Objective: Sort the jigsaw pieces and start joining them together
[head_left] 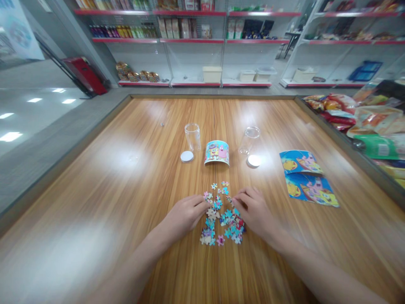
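A loose pile of small jigsaw pieces [233,226], mostly light blue with some pink and cream, lies on the wooden table between my hands. From the left, my left hand [189,210] reaches in with thumb and fingers pinched together on a jigsaw piece [208,196] at the pile's edge. My right hand [255,211] is closed too, its fingertips pinching a jigsaw piece [229,199] on the pile's right side. Beyond the pieces stands a curved picture card [217,153] with cartoon figures on it.
Two clear jars [193,137] [249,140] stand behind, with white lids [187,156] [253,161] lying near them. A folded blue picture sheet [308,179] lies at right. Snack packets [340,109] crowd beyond the table's raised right edge. Stocked shelves [196,41] line the back.
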